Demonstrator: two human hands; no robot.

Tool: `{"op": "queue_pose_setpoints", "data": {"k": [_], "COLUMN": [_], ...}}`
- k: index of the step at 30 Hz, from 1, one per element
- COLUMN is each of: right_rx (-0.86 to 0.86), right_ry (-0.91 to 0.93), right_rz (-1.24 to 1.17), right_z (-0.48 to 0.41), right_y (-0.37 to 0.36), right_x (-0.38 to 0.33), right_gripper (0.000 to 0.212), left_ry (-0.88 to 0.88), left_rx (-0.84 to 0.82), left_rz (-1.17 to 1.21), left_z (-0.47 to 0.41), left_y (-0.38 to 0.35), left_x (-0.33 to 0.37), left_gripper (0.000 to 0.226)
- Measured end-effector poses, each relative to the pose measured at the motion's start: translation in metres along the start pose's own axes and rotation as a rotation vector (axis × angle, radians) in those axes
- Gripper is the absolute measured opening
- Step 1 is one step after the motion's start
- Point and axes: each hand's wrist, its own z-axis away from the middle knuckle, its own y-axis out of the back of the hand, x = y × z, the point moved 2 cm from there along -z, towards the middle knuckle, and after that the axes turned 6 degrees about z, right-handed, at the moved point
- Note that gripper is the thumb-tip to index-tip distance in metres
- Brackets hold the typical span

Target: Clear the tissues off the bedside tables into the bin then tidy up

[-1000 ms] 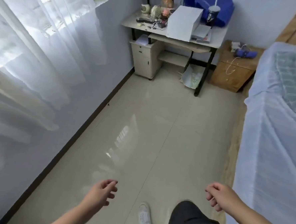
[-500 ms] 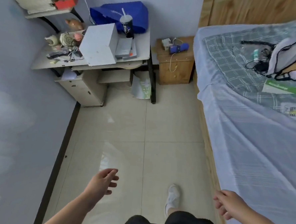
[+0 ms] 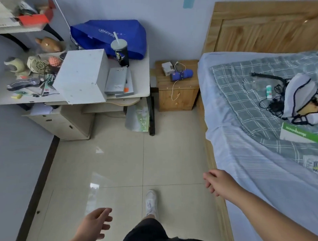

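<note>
Step in hand, as I read it: the approach. Nothing has been picked up yet.

- Your left hand (image 3: 94, 222), lower centre of the frame, is empty, with the fingers loosely spread over the floor tiles.
- Your right hand (image 3: 217, 181), middle right, is empty too. Its fingers lie together and slightly curled, just beside the edge of the bed (image 3: 263, 173).
- The bedside tabletop (image 3: 192, 65) sits upper centre, between the desk and the bed and well apart from both hands.
- On it is a white lump (image 3: 167, 67) at the left side (likely the tissue, but too small to tell for sure). A blue cylinder (image 3: 182, 75) lies just beside it, and a white cable (image 3: 174, 89) hangs down over the front.
- The bin (image 3: 138, 117) appears to be the bag-lined container under the desk, just left of the bedside tabletop, low on the floor.

Next move, in my judgement: close the gap first, since neither hand is within reach. Then pinch the white lump from above, keeping clear of the cable and the cylinder. The drop is short, down and to the left into the bin.

Only one bedside tabletop shows here. Any second one is out of frame.
</note>
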Motion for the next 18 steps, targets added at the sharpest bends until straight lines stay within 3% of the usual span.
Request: {"op": "queue_pose_setpoints", "data": {"k": [4,12,18], "right_rx": [-0.004,-0.002,-0.040], "right_ry": [-0.085,-0.340,-0.388], "right_rz": [0.013,-0.109,-0.131], "right_z": [-0.027,-0.049,-0.131], "right_y": [0.018,0.051,0.114], "right_x": [-0.012,0.030,0.033], "right_gripper": [0.027,0.025,0.026], "left_ry": [-0.063,-0.306,-0.332], "left_rx": [-0.095,-0.213,-0.208], "left_rz": [-0.111,-0.207,-0.216], "left_z": [-0.054,-0.120,-0.149], "left_y": [-0.016,-0.078,-0.139], "left_x": [0.090,0.311,0.405], "left_gripper": [0.013,0.017,0.018]}}
